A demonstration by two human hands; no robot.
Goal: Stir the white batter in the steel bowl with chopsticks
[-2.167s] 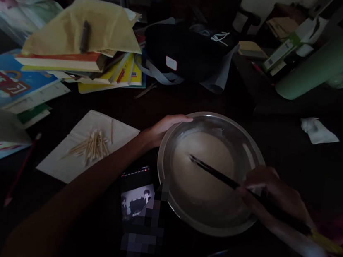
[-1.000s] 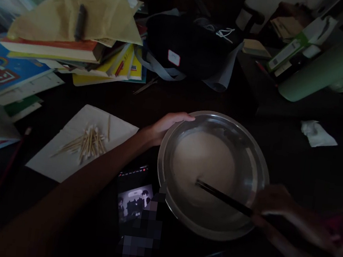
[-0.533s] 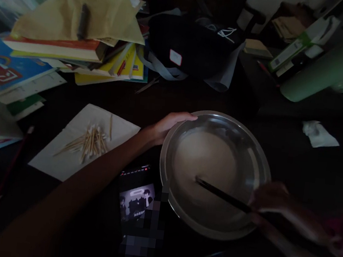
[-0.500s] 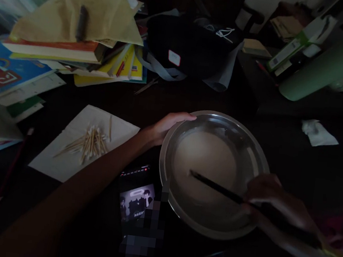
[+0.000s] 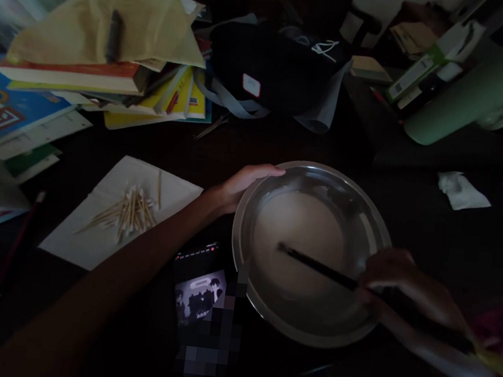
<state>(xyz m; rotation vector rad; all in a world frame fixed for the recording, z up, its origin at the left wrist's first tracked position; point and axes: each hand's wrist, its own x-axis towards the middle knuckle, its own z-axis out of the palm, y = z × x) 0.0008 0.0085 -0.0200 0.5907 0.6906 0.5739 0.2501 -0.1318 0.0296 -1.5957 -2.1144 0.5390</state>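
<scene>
My left hand (image 5: 247,183) grips the far left rim of a round stainless steel basin (image 5: 364,221), its thumb lying over the edge. A pale, smooth layer (image 5: 302,222) covers the bottom of the basin; whether it is liquid or paste I cannot tell. Held low in my right hand (image 5: 398,286) is a slim dark stick (image 5: 321,269), like a chopstick or a pair pressed together. Its tip points left and dips to the pale layer near the middle. The right fingers hang over the basin's right rim, slightly blurred.
Left of the basin, cotton swabs (image 5: 131,213) lie on white paper (image 5: 88,251), with a lit phone (image 5: 199,295) nearby. Stacked books (image 5: 70,76), a black bag (image 5: 279,69) and scissors (image 5: 213,127) are behind. A green cylinder (image 5: 465,92) and crumpled tissue (image 5: 464,191) sit right.
The stick's tip has shifted only slightly within the basin, and the right hand has moved a little. The left hand keeps its hold on the rim. The whole view has drifted slightly.
</scene>
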